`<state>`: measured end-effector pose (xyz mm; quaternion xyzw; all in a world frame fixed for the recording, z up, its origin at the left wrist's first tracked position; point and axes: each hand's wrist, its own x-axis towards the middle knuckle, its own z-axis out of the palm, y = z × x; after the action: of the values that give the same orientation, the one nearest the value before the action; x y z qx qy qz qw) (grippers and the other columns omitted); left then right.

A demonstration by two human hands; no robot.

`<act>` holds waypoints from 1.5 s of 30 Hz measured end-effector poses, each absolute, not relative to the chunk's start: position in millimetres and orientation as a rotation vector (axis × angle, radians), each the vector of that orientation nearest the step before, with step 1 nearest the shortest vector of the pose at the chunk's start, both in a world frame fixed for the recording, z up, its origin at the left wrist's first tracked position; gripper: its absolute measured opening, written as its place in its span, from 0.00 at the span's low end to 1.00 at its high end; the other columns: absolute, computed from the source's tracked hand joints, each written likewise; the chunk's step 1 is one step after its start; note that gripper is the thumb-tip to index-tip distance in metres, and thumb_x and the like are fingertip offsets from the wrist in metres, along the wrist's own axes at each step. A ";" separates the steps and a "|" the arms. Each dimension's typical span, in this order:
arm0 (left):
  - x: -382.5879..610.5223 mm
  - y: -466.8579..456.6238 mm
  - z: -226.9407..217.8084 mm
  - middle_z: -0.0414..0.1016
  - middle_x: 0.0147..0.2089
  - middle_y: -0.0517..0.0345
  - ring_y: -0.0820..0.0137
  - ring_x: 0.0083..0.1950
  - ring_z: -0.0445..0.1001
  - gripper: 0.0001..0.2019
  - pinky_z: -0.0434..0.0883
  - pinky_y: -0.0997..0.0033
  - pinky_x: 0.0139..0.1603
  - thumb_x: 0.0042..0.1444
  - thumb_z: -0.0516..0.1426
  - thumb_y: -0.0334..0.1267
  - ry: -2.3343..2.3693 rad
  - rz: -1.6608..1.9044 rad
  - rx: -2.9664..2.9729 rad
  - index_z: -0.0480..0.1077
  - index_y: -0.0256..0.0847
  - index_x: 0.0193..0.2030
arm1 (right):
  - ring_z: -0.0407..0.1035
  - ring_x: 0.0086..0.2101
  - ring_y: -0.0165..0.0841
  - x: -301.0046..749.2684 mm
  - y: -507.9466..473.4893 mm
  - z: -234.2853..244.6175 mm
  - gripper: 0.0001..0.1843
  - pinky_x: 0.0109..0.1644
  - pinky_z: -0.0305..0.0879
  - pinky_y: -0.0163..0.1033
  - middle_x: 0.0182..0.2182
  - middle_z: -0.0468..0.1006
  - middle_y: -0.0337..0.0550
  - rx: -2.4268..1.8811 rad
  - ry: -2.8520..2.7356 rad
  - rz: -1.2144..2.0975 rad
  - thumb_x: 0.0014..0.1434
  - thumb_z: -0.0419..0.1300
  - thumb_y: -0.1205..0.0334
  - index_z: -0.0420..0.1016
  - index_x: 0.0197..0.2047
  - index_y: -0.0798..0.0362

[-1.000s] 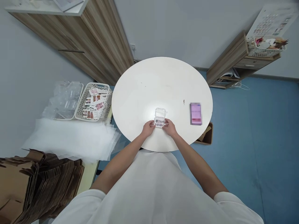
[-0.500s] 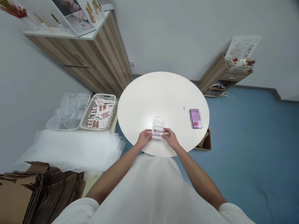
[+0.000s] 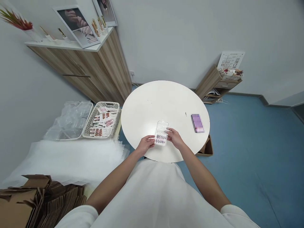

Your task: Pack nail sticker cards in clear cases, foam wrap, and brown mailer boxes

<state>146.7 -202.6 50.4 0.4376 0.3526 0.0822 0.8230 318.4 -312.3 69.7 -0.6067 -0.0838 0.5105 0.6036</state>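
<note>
A small clear plastic case of press-on nails (image 3: 161,139) is near the front of the round white table (image 3: 142,98). Its transparent lid (image 3: 162,126) stands open on the far side, and two rows of shiny, pinkish-grey nails show inside. My left hand (image 3: 145,145) grips the case's left edge between thumb and fingers. On the opposite side, my right hand (image 3: 175,138) holds the right edge, its fingertips up by the hinge of the lid. Whether the case touches the tabletop I cannot tell.
A purple pixelated object (image 3: 197,123) lies at the table's right. Left of the table are a basket of nail cards (image 3: 104,122), a tray of clear plastic boxes (image 3: 73,118), white sheets (image 3: 71,155) and folded cardboard (image 3: 54,196). A cardboard box (image 3: 208,148) sits below right.
My right hand has shifted up along the case toward the lid. The case is slightly turned, its lid leaning a little more to the right. The whole view has tilted up slightly.
</note>
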 end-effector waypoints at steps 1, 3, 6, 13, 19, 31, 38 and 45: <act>146.5 -202.1 50.6 0.75 0.35 0.53 0.76 0.31 0.72 0.19 0.69 0.73 0.35 0.42 0.63 0.40 0.747 0.169 0.920 0.67 0.37 0.42 | 0.69 0.30 0.28 318.6 -312.3 70.6 0.18 0.37 0.65 0.38 0.38 0.75 0.39 -1.396 -0.202 1.170 0.44 0.62 0.55 0.68 0.40 0.46; 146.4 -201.3 51.1 0.75 0.35 0.52 0.76 0.32 0.72 0.19 0.69 0.73 0.35 0.42 0.62 0.39 0.740 0.161 0.898 0.67 0.37 0.42 | 0.69 0.33 0.29 319.1 -312.7 71.5 0.18 0.38 0.65 0.39 0.40 0.74 0.39 -1.385 -0.217 1.152 0.44 0.62 0.55 0.67 0.40 0.46; 146.7 -200.7 52.5 0.74 0.36 0.52 0.76 0.32 0.72 0.19 0.70 0.73 0.36 0.43 0.62 0.38 0.734 0.155 0.858 0.67 0.37 0.43 | 0.69 0.36 0.30 319.7 -313.4 72.6 0.18 0.39 0.65 0.40 0.42 0.73 0.40 -1.375 -0.248 1.143 0.44 0.62 0.56 0.67 0.40 0.45; 150.4 -201.4 57.5 0.74 0.37 0.52 0.75 0.33 0.72 0.16 0.70 0.72 0.37 0.44 0.61 0.37 0.746 0.154 0.807 0.68 0.38 0.42 | 0.67 0.39 0.32 319.8 -314.5 78.1 0.10 0.43 0.65 0.43 0.42 0.72 0.39 -1.331 -0.324 1.160 0.42 0.62 0.60 0.71 0.32 0.48; 153.5 -201.6 60.7 0.73 0.40 0.50 0.70 0.36 0.74 0.14 0.70 0.71 0.35 0.49 0.57 0.44 0.746 0.165 0.718 0.68 0.39 0.41 | 0.66 0.43 0.34 321.7 -314.0 75.6 0.09 0.46 0.62 0.41 0.46 0.71 0.41 -1.338 -0.319 1.181 0.41 0.62 0.63 0.74 0.30 0.49; 163.6 -216.6 61.3 0.73 0.33 0.55 0.75 0.31 0.72 0.22 0.70 0.69 0.38 0.40 0.64 0.40 0.886 0.261 0.845 0.65 0.38 0.43 | 0.64 0.45 0.34 325.2 -320.0 72.7 0.18 0.43 0.65 0.38 0.49 0.67 0.41 -1.325 -0.262 1.180 0.44 0.61 0.58 0.70 0.42 0.45; 175.1 -233.9 55.2 0.72 0.38 0.53 0.73 0.35 0.72 0.25 0.69 0.65 0.42 0.40 0.63 0.41 0.925 0.378 0.938 0.64 0.38 0.46 | 0.70 0.36 0.33 314.0 -341.1 69.5 0.22 0.43 0.68 0.43 0.38 0.72 0.41 -1.456 -0.224 1.246 0.43 0.63 0.54 0.65 0.43 0.46; 176.8 -253.3 47.1 0.69 0.43 0.52 0.71 0.40 0.70 0.21 0.67 0.66 0.44 0.44 0.60 0.44 0.975 0.387 1.144 0.66 0.41 0.46 | 0.68 0.34 0.30 320.8 -349.5 59.5 0.20 0.44 0.67 0.43 0.31 0.70 0.37 -1.434 -0.207 1.165 0.41 0.64 0.56 0.65 0.38 0.49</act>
<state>176.8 -253.3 47.1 0.5165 0.4399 0.1747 0.7136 320.8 -349.5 59.5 -0.6182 -0.0894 0.5022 0.5981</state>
